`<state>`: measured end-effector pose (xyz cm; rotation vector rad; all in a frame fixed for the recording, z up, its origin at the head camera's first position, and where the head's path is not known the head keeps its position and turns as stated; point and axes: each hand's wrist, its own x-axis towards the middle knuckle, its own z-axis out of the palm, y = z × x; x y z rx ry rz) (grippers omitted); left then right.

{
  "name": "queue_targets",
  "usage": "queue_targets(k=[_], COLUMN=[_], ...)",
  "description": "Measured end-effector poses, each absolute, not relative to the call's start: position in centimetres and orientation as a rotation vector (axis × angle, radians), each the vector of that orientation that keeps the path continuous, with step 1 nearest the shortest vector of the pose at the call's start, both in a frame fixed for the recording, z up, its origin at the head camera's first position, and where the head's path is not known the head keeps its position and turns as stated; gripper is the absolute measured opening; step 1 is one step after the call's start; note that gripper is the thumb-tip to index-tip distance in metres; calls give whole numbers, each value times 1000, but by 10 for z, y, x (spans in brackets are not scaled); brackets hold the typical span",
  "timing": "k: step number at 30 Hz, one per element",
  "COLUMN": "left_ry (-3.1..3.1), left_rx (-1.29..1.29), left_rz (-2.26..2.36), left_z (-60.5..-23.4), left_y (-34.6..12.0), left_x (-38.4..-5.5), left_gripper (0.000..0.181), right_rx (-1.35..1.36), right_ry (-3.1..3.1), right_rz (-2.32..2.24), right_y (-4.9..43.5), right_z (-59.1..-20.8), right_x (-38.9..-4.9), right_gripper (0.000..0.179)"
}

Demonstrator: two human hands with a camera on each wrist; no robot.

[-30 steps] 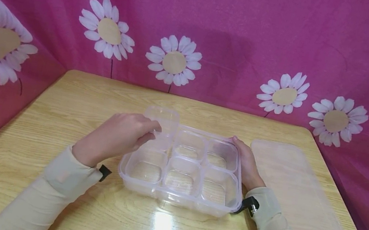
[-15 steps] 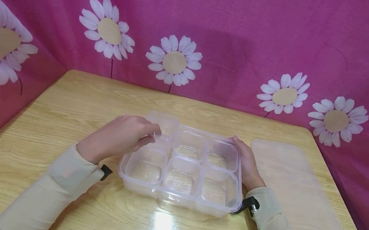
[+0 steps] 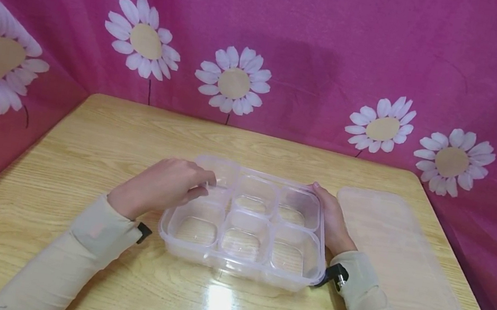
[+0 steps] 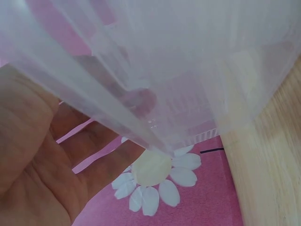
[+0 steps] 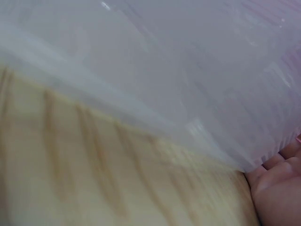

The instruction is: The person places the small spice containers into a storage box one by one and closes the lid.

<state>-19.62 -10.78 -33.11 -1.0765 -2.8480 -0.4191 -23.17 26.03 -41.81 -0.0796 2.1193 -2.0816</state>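
A clear plastic box (image 3: 231, 267) stands on the table, with several small clear compartment cups seated in it. At its back left corner my left hand (image 3: 164, 185) pinches the wall of another small clear cup (image 3: 222, 170), thumb on one side and fingers on the other. That cup sits slightly higher than the cups beside it. In the left wrist view the cup's ribbed wall (image 4: 188, 84) fills most of the picture, fingers showing behind it. My right hand (image 3: 332, 221) grips the box's right side, thumb at the back right corner of the rim. Its other fingers are mostly hidden.
A flat translucent lid (image 3: 400, 252) lies on the wooden table (image 3: 137, 122) to the right of the box, close to the right forearm. Behind the table and along its sides hangs a magenta cloth (image 3: 316, 26) printed with white daisies.
My left hand has lowered the small cup down into the box's back left corner. The right hand and the box have stayed in place.
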Motion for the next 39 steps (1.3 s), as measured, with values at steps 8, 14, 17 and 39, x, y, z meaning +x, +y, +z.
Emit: queue_targets(k=[8,14,17,39], left_ry=[-2837,-2834,-2843,-2770], left_rx=[-1103,-1108,-1100,-1207], left_rz=[-405,-380,-374,-409], left_z=[-333,-331,-332,-339], left_y=[-107,-106,-106,-106], left_x=[-196,-194,-194,-199], left_gripper=[20,18,19,14], right_rx=[-72,-71,-82,-35], right_ry=[2146,2211,2183,2134], right_rz=[-2060,-2009,-2034,-2035], right_y=[261,261,261,260], right_z=[-419,-418,-418,-417], right_x=[-232,-233,-233,-231], right_gripper=[39,40,40,40])
